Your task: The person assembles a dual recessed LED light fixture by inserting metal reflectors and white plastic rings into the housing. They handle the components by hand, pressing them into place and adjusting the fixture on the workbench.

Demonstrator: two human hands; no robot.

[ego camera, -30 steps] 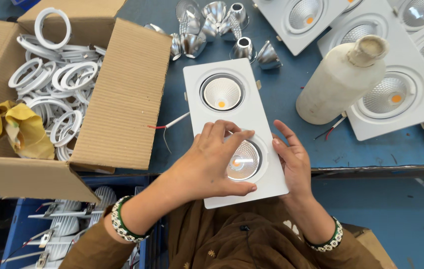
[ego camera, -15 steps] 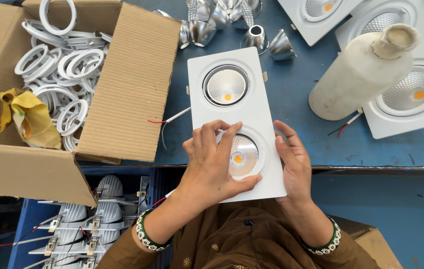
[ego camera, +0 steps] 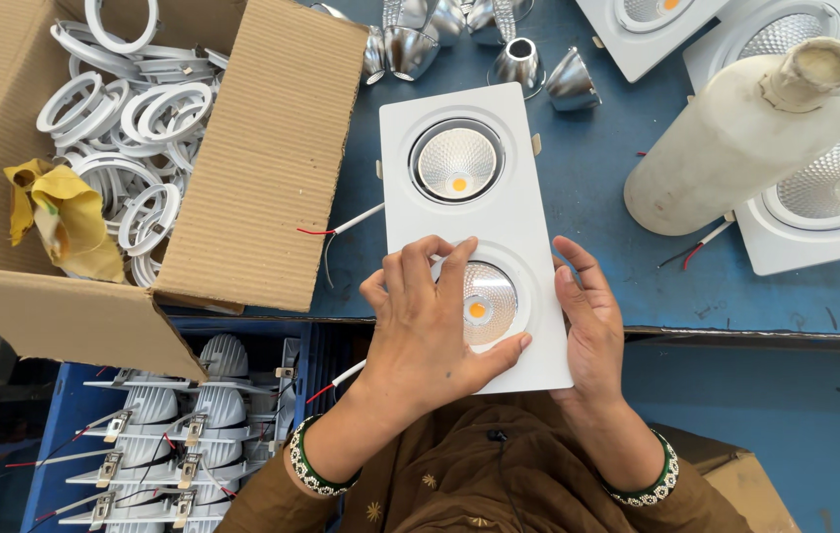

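**Hands on the twin lamp at the table's near edge**

Where the blue table (ego camera: 617, 266) ends nearest the person, the twin lamp (ego camera: 469, 222), a white rectangular plate with two round reflectors, lies lengthwise with its near end jutting past that edge. The left hand (ego camera: 430, 326) lies spread over the lamp's near reflector, fingers apart and pressing on its ring, thumb on the plate. The right hand (ego camera: 587, 331) rests flat and open against the lamp's right side, fingers together.

Left of the lamp, an open box (ego camera: 262, 168) of white rings (ego camera: 129, 118) overhangs the same edge, a yellow rag (ego camera: 55, 217) inside it. Thin wires (ego camera: 341, 232) lie in the narrow gap between box and lamp. Beyond the lamp sit silver cones (ego camera: 518, 64). Right of it a pale bottle (ego camera: 735, 148) lies across more lamps (ego camera: 834, 188), with bare blue table between. Below the edge, left of the lamp, a blue crate (ego camera: 74, 434) holds finned housings (ego camera: 158, 444).
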